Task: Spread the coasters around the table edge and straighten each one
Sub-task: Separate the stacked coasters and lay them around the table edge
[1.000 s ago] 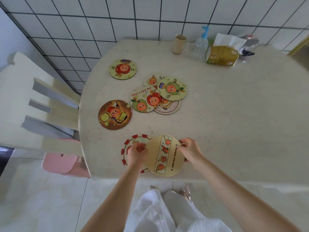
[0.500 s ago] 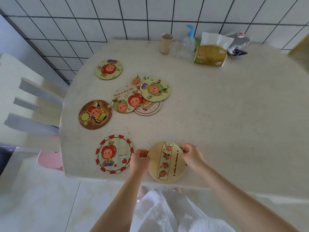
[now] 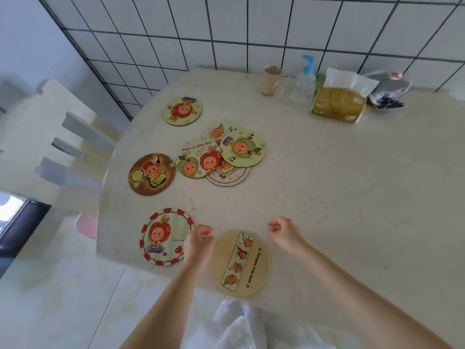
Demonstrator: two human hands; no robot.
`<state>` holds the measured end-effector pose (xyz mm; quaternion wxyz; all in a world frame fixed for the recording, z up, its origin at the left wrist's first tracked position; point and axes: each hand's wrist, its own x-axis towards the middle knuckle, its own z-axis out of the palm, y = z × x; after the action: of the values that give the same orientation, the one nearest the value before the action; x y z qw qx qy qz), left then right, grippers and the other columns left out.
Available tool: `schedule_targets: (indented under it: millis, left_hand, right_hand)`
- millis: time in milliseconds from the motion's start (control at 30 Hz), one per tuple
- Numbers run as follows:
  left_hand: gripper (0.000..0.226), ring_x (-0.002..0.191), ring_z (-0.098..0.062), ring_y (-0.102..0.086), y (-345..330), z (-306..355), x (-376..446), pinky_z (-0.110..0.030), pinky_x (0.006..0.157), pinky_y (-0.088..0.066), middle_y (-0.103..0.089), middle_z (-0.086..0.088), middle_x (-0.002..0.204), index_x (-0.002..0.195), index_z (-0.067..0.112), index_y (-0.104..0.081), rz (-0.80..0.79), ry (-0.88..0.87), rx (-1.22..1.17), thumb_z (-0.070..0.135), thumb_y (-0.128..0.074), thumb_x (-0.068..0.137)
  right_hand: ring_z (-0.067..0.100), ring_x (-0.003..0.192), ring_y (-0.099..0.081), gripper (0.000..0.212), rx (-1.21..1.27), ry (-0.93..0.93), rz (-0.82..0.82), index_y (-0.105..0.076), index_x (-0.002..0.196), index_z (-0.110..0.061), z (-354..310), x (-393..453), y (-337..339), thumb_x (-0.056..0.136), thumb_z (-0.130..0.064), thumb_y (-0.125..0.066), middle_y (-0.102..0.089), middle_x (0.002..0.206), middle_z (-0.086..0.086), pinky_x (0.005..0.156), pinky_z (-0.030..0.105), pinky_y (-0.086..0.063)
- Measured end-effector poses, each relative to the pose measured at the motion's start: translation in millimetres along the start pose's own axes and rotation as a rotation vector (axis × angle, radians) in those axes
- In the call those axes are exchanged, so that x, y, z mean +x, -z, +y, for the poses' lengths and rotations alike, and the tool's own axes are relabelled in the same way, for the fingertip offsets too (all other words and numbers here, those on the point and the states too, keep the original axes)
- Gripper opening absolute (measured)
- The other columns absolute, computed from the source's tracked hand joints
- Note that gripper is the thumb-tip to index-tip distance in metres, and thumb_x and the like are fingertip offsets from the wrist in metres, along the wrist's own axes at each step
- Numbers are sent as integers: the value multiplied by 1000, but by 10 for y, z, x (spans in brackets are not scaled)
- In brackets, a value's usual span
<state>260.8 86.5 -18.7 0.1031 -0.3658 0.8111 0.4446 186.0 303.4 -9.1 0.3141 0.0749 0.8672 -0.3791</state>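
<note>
A tan coaster with a strip of fruit figures (image 3: 239, 263) lies flat at the table's near edge. My left hand (image 3: 200, 241) hovers by its upper left and my right hand (image 3: 284, 231) by its upper right, both loosely curled and holding nothing. Left of it lies a red-bordered coaster (image 3: 166, 236). A dark brown coaster (image 3: 151, 174) and a yellow-green coaster (image 3: 182, 111) sit along the left edge. Several coasters overlap in a pile (image 3: 221, 153) further in.
The cream table (image 3: 352, 197) meets a tiled wall. At the back stand a beige cup (image 3: 270, 79), a pump bottle (image 3: 303, 84), a tissue pack (image 3: 339, 102) and a crumpled bag (image 3: 388, 90). A cream chair (image 3: 50, 147) stands at the left.
Both hands held the tan coaster by its sides and shifted it right, off the red-bordered one. Now they have let go and lifted slightly away, with the coaster lying flat.
</note>
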Motion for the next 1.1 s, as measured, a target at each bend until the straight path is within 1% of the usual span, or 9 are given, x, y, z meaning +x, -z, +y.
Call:
schedule_targets:
  millis: [200, 400, 533, 567, 633, 733, 800, 900, 1100]
  left_hand:
    - [26, 90, -14, -60, 156, 433, 559, -26, 72, -50, -64, 1, 106, 107, 17, -63, 34, -30, -33, 4, -55, 86]
    - [31, 92, -19, -61, 464, 896, 1348, -21, 60, -45, -61, 0, 110, 114, 17, -59, 44, -46, 4, 4, -53, 87]
    - [11, 60, -20, -50, 645, 1018, 1891, -23, 44, -31, -57, -4, 76, 80, 16, -56, 105, -80, 141, 6, -55, 85]
    - [7, 67, -20, -53, 679, 1038, 1990, -23, 46, -34, -56, -4, 84, 87, 14, -57, 115, -62, 132, 7, -57, 85]
    - [37, 91, -23, -58, 720, 1066, 2180, -23, 51, -41, -54, -6, 113, 120, 13, -54, 128, -10, 97, 6, -58, 84]
    - [52, 108, -28, -56, 727, 1093, 2418, -30, 63, -52, -51, -11, 130, 133, 16, -47, 131, 30, 143, 3, -57, 83]
    - [52, 117, -29, -49, 716, 1098, 2518, -40, 83, -54, -51, -12, 131, 133, 15, -46, 139, 35, 186, 4, -57, 83]
    - [53, 122, -30, -44, 694, 1074, 2601, -45, 96, -48, -49, -12, 132, 133, 15, -46, 153, 56, 195, 5, -58, 83]
    - [53, 119, -30, -49, 745, 1088, 2639, -44, 98, -48, -48, -13, 133, 134, 15, -50, 182, 78, 152, 9, -62, 83]
  right_hand:
    - [21, 88, -56, 27, -23, 67, 15, -63, 111, -9, -563, 456, 259, 89, -9, -48, -65, 112, 10, 85, 36, -51]
    - [24, 89, -59, 25, -9, 72, 33, -63, 110, -10, -1238, 995, 275, 87, -11, -53, -65, 111, 11, 89, 42, -54]
    - [25, 103, -61, 32, -9, 63, -38, -57, 120, -9, -1674, 1352, 79, 88, -11, -55, -60, 119, 8, 91, 40, -53]
    - [26, 103, -62, 34, 8, 49, -55, -56, 122, -9, -1767, 1418, 30, 88, -11, -55, -60, 119, 8, 90, 39, -53]
    - [22, 94, -64, 38, 47, 18, -77, -54, 126, -10, -1925, 1536, -59, 88, -11, -56, -60, 112, 5, 78, 34, -54]
    - [7, 70, -56, 43, 130, -60, -81, -52, 128, -13, -2058, 1686, -217, 86, -12, -58, -55, 91, -4, 58, 23, -46]
    - [10, 69, -55, 45, 197, -120, -91, -51, 129, -11, -2100, 1737, -307, 85, -8, -57, -59, 88, -1, 68, 31, -54]
    - [22, 83, -62, 42, 255, -183, -29, -53, 125, 1, -2147, 1790, -391, 82, 1, -54, -64, 116, 21, 92, 48, -53]
    - [25, 78, -64, 17, 342, -172, -57, -67, 97, -1, -2205, 1867, -473, 84, -12, -65, -72, 98, 19, 82, 52, -57]
